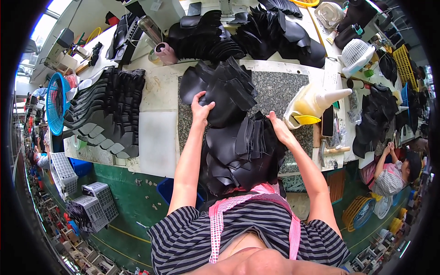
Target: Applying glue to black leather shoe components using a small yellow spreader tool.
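A loose bundle of black leather-like cut pieces (229, 94) lies fanned out on the speckled stone slab in front of me. At its near left edge my left hand (200, 112) grips some pieces, thumb and index finger showing on top. A second pile of black pieces (238, 158) rests close against my body, with narrow strips (251, 137) on top. My right hand (278, 127) is closed at that pile's far right edge; its thumb side shows and the other fingers are partly hidden.
A whitish plastic container with a spout (305, 107) stands right of my right hand, near a hammer (332, 150). Rows of stacked black pieces (107, 107) lie left, beside a white board (157, 142). More black stacks (206, 39) line the back. Another person (394, 172) works at right.
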Demonstrator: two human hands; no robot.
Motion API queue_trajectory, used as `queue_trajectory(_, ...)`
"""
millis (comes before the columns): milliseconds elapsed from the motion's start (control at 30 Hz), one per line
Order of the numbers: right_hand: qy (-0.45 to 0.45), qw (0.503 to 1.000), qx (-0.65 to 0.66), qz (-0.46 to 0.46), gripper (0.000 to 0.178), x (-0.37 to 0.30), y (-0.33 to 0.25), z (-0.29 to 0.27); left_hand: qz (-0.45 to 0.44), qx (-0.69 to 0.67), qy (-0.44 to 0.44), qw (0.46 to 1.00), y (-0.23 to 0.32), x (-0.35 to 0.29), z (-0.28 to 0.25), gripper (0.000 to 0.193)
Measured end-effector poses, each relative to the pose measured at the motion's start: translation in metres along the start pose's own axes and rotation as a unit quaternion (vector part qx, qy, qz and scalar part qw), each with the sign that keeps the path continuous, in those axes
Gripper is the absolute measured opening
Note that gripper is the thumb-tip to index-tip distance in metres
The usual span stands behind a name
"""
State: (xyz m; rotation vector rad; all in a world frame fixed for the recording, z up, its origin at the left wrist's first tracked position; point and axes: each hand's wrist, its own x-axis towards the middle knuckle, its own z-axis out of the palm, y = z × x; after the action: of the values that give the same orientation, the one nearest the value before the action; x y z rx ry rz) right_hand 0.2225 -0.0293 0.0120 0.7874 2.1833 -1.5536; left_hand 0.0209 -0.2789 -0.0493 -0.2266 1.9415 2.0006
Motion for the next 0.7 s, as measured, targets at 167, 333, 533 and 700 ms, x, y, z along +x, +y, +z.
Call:
queue_trajectory(167, 0.083, 0.995, 0.003, -0.048, 0.081, -0.028, 0.004, 0.007, 0.02, 0.061, -0.041, 0.997, -0.005, -0.009, 0.053, 0.059)
queue_trajectory(333, 0.127, 0.99, 0.001, -0.064, 0.071, -0.038, -0.005, 0.016, 0.057, 0.046, -0.07, 0.995, 0.001, 0.014, 0.11, 0.057)
queue_trajectory(533, 0.136, 0.985, -0.002, -0.106, 0.065, -0.043, -0.023, 0.021, 0.071, 0.125, -0.073, 0.987, -0.01, 0.047, 0.126, 0.065)
queue_trajectory(700, 0.196, 0.974, -0.019, -0.117, 0.055, -0.032, -0.007, 0.019, -0.11, -0.054, -0.053, 0.991, 0.022, 0.003, 0.099, 0.058)
